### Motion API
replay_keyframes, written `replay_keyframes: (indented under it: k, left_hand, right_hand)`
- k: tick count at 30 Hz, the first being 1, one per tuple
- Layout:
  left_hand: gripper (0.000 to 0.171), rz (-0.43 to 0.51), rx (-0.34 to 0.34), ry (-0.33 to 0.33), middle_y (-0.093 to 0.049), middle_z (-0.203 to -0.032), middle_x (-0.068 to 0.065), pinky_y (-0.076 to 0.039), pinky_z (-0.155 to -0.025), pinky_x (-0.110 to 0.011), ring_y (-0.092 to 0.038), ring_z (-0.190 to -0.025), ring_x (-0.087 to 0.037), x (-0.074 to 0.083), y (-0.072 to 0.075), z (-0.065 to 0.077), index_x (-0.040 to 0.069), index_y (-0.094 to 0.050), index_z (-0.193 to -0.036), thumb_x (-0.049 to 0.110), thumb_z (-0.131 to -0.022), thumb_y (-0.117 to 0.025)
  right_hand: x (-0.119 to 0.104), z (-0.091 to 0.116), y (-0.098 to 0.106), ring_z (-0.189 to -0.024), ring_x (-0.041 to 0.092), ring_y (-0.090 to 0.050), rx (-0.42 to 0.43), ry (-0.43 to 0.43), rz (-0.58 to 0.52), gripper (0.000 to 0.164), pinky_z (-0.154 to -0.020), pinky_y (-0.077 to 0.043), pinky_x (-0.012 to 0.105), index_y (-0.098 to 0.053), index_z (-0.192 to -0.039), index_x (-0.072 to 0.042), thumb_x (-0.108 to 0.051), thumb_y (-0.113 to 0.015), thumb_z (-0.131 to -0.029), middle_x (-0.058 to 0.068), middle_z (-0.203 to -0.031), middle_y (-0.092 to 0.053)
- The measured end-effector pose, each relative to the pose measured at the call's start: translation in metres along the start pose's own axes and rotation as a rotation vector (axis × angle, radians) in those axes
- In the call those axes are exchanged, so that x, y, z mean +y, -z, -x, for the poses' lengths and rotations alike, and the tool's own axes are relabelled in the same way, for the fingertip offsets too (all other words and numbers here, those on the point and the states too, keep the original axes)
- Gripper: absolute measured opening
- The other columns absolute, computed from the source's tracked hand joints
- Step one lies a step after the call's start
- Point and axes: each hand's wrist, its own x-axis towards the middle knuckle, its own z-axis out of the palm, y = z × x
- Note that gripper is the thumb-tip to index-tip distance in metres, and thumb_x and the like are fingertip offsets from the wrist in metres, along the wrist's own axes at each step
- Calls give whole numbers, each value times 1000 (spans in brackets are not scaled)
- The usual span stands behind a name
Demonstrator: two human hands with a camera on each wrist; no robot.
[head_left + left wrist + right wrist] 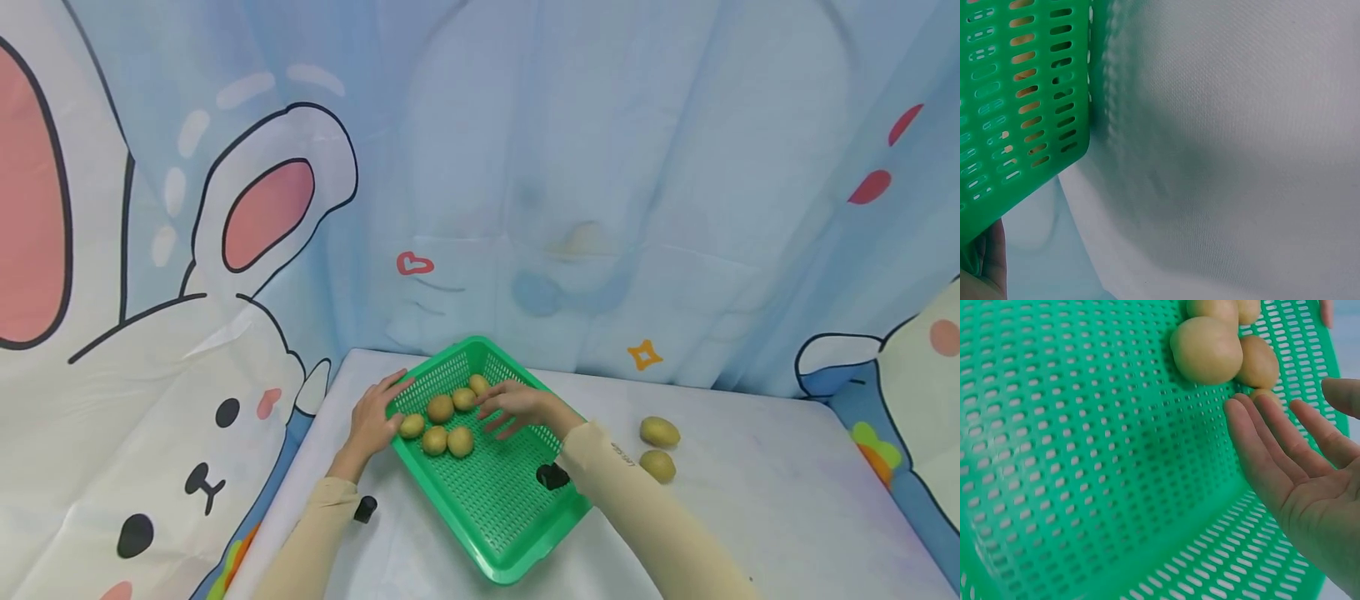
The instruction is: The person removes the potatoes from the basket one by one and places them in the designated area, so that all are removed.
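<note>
A green perforated plastic basket point(495, 492) stands at an angle on the white-covered table, its sides full of slots. Several potatoes point(461, 442) lie clustered at its far left end; one potato point(440, 408) is browner than the others. My left hand point(371, 421) grips the basket's left rim, and part of that hand point(992, 259) shows against the rim in the left wrist view. Over the inside of the basket hovers my right hand point(517, 404), fingers spread and holding nothing. In the right wrist view its palm and fingers point(1297, 450) show near the potatoes point(1207, 350).
Two potatoes, an upper potato point(660, 432) and a lower potato point(657, 466), lie on the table point(750, 500) right of the basket. A blue cartoon-printed curtain point(570, 167) hangs behind the table and along its sides.
</note>
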Motion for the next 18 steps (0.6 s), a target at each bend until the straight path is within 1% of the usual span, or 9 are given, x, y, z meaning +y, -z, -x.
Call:
replay_keyframes:
  k: [5,10,14,18]
  left_hand:
    - [66,-6,5,-3,-53,-145,-6,-41,-60,-34,-60,-101,-31,0,-1,1,13,-63,-134,4,-69,-55]
    - [65,-2,6,-1,-52,-145,-6,-40,-60,-33,-60,-101,-30,-2,-1,1,13,-63,-134,4,-70,-55]
    - [65,-1,12,-8,-53,-145,-6,-41,-60,-34,-60,-104,-31,-2,-1,0,12,-63,-134,5,-70,-55]
    - [65,0,16,-14,-52,-145,-7,-41,-61,-35,-59,-105,-32,-1,-1,0,11,-63,-134,5,-70,-54]
  right_hand:
    - [6,-11,-8,-121,51,-52,2,-1,-10,45,-85,-52,54,-46,-140,9,-11,-51,-99,26,-129,-57]
    - [11,-18,-13,-117,48,-56,1,-24,-14,43,-80,-55,50,-50,-137,9,-11,-50,-99,22,-124,-61]
    - [13,-22,-17,-114,45,-59,21,-36,-19,41,-80,-55,51,-52,-136,7,-11,-50,-99,18,-122,-62]
    - [13,-23,-20,-111,43,-61,31,-44,-16,40,-80,-54,52,-53,-135,7,-9,-52,-98,17,-124,-60]
